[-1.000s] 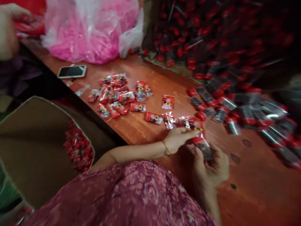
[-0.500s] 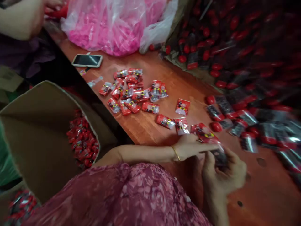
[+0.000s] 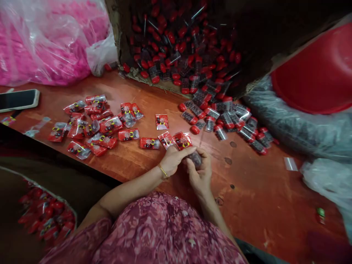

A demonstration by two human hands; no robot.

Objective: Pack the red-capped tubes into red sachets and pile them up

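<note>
My left hand [image 3: 172, 161], with a gold bracelet on its wrist, is closed at the near side of a red printed packet [image 3: 183, 140]. Its fingers reach across to my right hand [image 3: 202, 174], which is wrapped round a clear container with dark contents [image 3: 195, 159]. Fingers partly hide both things where they meet. Just left of the hands, another red packet [image 3: 165, 140] lies on the tabletop. Further left is a loose group of filled red packets [image 3: 110, 124]. To the right lie several clear containers with red caps [image 3: 220, 119].
A cardboard box [image 3: 121, 44] tipped towards me spills more red-capped containers. A phone [image 3: 19, 99] and a bag of pink pieces [image 3: 55, 47] are at the left. At the right are a red tub [image 3: 316, 73] and a grey plastic bag [image 3: 297, 128]. Below left stands a carton of red packets [image 3: 49, 212].
The view has swung to the right, bringing the red tub and grey bag into sight. Both hands stay together at the red packet and the dark container.
</note>
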